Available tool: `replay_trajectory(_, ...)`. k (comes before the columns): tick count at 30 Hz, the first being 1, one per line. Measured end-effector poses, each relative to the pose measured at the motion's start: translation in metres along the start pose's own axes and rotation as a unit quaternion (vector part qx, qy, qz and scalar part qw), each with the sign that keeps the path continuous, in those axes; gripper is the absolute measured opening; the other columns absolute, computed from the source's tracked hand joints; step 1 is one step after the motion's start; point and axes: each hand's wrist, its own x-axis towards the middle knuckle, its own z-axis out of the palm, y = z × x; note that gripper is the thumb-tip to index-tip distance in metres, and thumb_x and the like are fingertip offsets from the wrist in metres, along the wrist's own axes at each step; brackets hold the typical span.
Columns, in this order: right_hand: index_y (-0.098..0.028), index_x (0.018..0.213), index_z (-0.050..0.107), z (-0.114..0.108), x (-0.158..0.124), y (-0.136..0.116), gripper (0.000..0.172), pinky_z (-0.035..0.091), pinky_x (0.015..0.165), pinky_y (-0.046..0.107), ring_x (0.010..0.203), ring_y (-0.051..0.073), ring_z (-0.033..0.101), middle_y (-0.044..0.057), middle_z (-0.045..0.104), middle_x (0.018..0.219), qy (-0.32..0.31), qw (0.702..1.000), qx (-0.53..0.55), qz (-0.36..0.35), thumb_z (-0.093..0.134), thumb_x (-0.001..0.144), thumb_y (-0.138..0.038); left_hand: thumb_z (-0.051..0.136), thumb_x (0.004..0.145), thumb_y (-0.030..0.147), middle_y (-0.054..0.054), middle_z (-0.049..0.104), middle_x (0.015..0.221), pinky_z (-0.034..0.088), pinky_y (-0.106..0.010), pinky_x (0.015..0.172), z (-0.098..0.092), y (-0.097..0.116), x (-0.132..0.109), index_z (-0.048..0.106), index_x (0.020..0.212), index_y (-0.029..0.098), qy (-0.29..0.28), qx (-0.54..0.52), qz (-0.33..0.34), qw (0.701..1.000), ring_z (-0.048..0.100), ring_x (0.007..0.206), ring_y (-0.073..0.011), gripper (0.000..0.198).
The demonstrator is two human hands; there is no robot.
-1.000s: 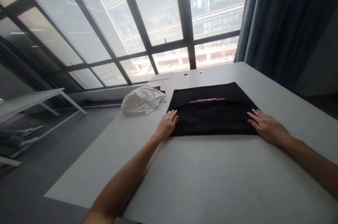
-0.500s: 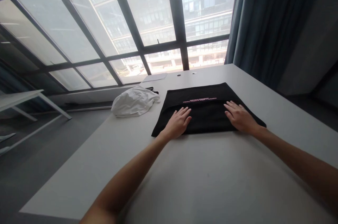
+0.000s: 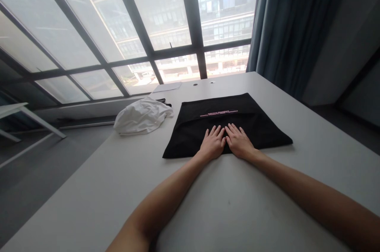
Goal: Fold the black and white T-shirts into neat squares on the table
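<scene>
A black folded cloth (image 3: pixel 190 133), perhaps a garment, lies flat on the white table, with small pink lettering across its upper part. My left hand (image 3: pixel 213 142) rests palm down on its near half, fingers spread. Close beside it, my right hand (image 3: pixel 239 141) also lies flat on the fabric, and the two thumbs almost meet. Neither hand grasps anything. The palms hide part of the cloth's near edge.
On the white table (image 3: pixel 190 204), a crumpled white cloth (image 3: pixel 142 116) lies left of the black one, a dark item (image 3: pixel 164 102) partly behind it. Paper (image 3: pixel 167 87) sits at the far edge. A blue curtain (image 3: pixel 276 26) hangs by the window; another table (image 3: pixel 13 109) stands left.
Both hands have slid inward over the black cloth from its left and right sides to its middle, staying flat. The view has shifted slightly.
</scene>
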Motion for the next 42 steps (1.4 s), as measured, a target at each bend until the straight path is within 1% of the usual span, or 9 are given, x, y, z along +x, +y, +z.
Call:
replay_trajectory(5,-0.014,0.152,0.042,-0.022,0.01,0.024,0.055,0.021,0.121,0.051,0.151,0.027,0.026,0.014,0.036,0.161,0.103,0.993,-0.008,0.057,0.031,0.102,-0.032,0.032,0.104,0.044,-0.008,0.03,0.164,0.018,-0.059,0.122,-0.005,0.004,0.0,0.037,0.156,0.022,0.005,0.009,0.005,1.0,0.022,0.152,-0.031,0.056)
replay_trajectory(10,-0.01,0.149,0.045,-0.014,0.009,0.047,0.057,0.024,0.118,0.056,0.15,0.031,0.028,0.018,0.038,0.159,0.019,0.992,-0.039,0.12,0.034,0.102,-0.04,0.03,0.105,0.046,-0.006,0.031,0.164,0.021,-0.056,0.122,-0.009,0.008,-0.001,0.038,0.155,0.025,-0.01,0.008,-0.005,1.0,0.023,0.152,-0.0293,0.055)
replay_trajectory(12,-0.01,0.149,0.046,-0.015,0.011,0.054,0.058,0.026,0.118,0.055,0.15,0.031,0.029,0.018,0.038,0.159,0.027,0.992,-0.038,0.12,0.032,0.103,-0.042,0.029,0.105,0.05,-0.006,0.031,0.164,0.021,-0.057,0.121,-0.017,0.004,0.002,0.038,0.155,0.026,-0.016,0.0,-0.007,1.0,0.023,0.152,-0.0295,0.057)
replay_trajectory(17,-0.01,0.154,0.039,-0.033,0.016,0.094,0.062,0.023,0.12,0.055,0.151,0.03,0.025,0.016,0.032,0.162,0.082,0.983,-0.061,0.152,0.031,0.102,-0.043,0.026,0.103,0.059,-0.005,0.028,0.165,0.022,-0.059,0.12,-0.041,-0.039,0.011,0.036,0.156,0.028,-0.024,-0.01,-0.048,0.999,0.02,0.153,-0.0305,0.062)
replay_trajectory(22,-0.012,0.152,0.042,-0.033,0.011,0.13,0.062,0.024,0.118,0.059,0.15,0.031,0.028,0.016,0.032,0.162,-0.009,0.974,-0.053,0.219,0.031,0.101,-0.044,0.026,0.104,0.058,-0.007,0.024,0.166,0.017,-0.061,0.12,-0.031,-0.085,0.009,0.034,0.157,0.027,-0.026,0.017,-0.148,0.988,0.017,0.154,-0.0327,0.063)
replay_trajectory(29,-0.011,0.15,0.044,-0.034,0.012,0.123,0.058,0.021,0.121,0.055,0.151,0.028,0.026,0.016,0.033,0.162,0.123,0.977,-0.071,0.161,0.032,0.101,-0.04,0.026,0.103,0.061,-0.007,0.025,0.166,0.017,-0.061,0.12,-0.018,-0.09,0.007,0.037,0.156,0.028,-0.013,0.024,-0.156,0.987,0.019,0.153,-0.0323,0.064)
replay_trajectory(34,-0.013,0.145,0.051,-0.029,0.011,0.127,0.056,0.026,0.119,0.055,0.148,0.03,0.032,0.016,0.039,0.159,0.016,0.983,-0.052,0.173,0.037,0.099,-0.043,0.026,0.103,0.06,-0.007,0.029,0.164,0.019,-0.061,0.12,-0.025,-0.09,0.009,0.04,0.154,0.028,-0.025,0.012,-0.165,0.986,0.022,0.153,-0.0321,0.062)
replay_trajectory(40,-0.009,0.147,0.047,-0.036,0.01,0.125,0.056,0.023,0.12,0.052,0.15,0.029,0.029,0.018,0.037,0.16,0.122,0.975,-0.073,0.17,0.03,0.102,-0.037,0.028,0.103,0.056,-0.009,0.034,0.162,0.025,-0.058,0.118,-0.04,-0.124,0.008,0.042,0.153,0.026,-0.002,0.026,-0.209,0.978,0.028,0.15,-0.0329,0.06)
replay_trajectory(42,-0.009,0.15,0.043,-0.038,0.011,0.124,0.058,0.021,0.121,0.05,0.151,0.028,0.026,0.017,0.034,0.161,0.117,0.977,-0.075,0.161,0.031,0.102,-0.039,0.027,0.103,0.056,-0.009,0.03,0.164,0.023,-0.058,0.119,-0.037,-0.137,0.005,0.039,0.155,0.026,-0.012,0.037,-0.223,0.974,0.024,0.152,-0.0335,0.061)
